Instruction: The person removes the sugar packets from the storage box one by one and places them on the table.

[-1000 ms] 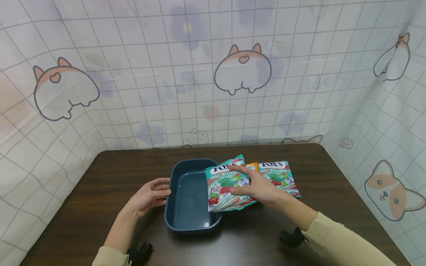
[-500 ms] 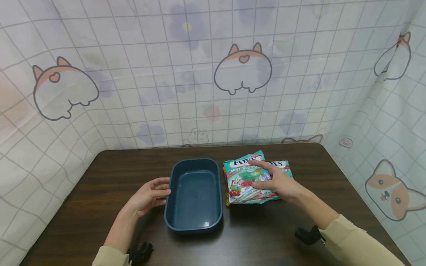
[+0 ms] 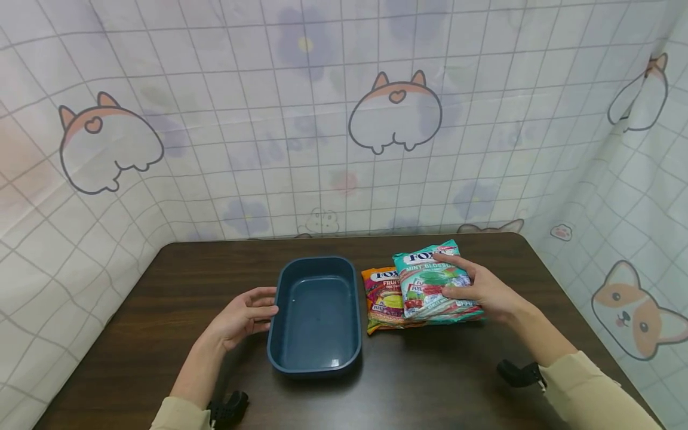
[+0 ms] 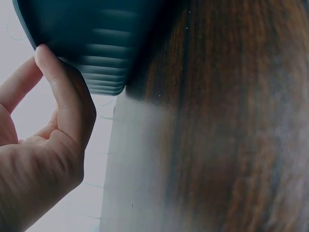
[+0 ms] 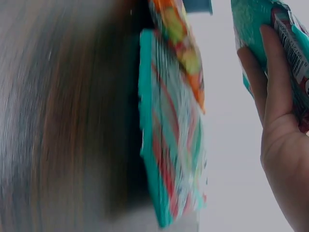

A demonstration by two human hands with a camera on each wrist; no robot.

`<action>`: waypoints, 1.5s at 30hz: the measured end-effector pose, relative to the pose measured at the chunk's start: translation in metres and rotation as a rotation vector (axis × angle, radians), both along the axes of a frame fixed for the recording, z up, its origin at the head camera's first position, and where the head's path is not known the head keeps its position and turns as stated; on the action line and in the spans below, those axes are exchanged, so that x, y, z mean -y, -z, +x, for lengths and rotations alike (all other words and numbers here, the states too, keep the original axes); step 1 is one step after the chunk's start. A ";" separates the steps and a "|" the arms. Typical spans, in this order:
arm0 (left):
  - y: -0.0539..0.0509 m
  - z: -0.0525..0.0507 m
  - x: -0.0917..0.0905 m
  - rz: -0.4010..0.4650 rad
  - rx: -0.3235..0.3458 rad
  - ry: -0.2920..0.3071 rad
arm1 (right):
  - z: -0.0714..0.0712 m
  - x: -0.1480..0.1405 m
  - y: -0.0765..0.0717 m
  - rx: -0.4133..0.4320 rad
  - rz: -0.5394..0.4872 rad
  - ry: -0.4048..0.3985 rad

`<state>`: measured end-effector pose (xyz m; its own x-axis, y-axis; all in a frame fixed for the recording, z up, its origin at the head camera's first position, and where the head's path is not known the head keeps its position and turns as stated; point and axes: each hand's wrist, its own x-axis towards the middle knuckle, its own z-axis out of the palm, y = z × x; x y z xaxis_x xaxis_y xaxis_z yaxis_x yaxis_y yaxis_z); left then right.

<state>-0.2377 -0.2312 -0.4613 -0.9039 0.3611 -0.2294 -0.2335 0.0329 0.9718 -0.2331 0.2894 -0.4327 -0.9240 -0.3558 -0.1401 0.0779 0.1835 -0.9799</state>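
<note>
With my right hand (image 3: 486, 289) I grip a teal candy bag (image 3: 421, 280), labelled FOX'S Mint Blossom. The right wrist view shows it raised above a second teal candy bag (image 5: 171, 135), which lies on the table and is mostly hidden in the head view. An orange and purple FOX'S fruit candy bag (image 3: 384, 301) lies partly under the held one. My left hand (image 3: 244, 316) touches the left side of a dark blue rectangular tub (image 3: 355, 310). In the left wrist view its fingertips meet the tub's ribbed wall (image 4: 104, 53). The tub's inside shows no contents.
The dark wooden table (image 3: 161, 322) has rounded back corners. A white gridded cloth (image 3: 269, 149) with corgi prints hangs behind it and along the sides. A black wrist device (image 3: 228, 409) sits at the left sleeve, another black device (image 3: 518, 373) at the right.
My right hand has carried the teal candy bag rightward, from over the tub's right edge to above the other bags, uncovering the fruit candy bag. My left hand and the tub stay put.
</note>
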 end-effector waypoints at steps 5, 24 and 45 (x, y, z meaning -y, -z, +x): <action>0.000 0.000 0.000 -0.001 -0.001 -0.005 | -0.003 -0.020 0.006 -0.004 0.021 0.021; 0.002 0.001 0.001 -0.021 0.001 -0.022 | -0.001 -0.092 0.032 -0.042 0.056 0.071; 0.002 0.000 0.000 -0.025 -0.013 -0.010 | 0.009 -0.160 0.031 0.012 0.171 0.138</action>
<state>-0.2376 -0.2308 -0.4633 -0.9105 0.3460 -0.2263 -0.2212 0.0546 0.9737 -0.2237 0.4496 -0.4633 -0.9603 -0.1963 -0.1984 0.1248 0.3339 -0.9343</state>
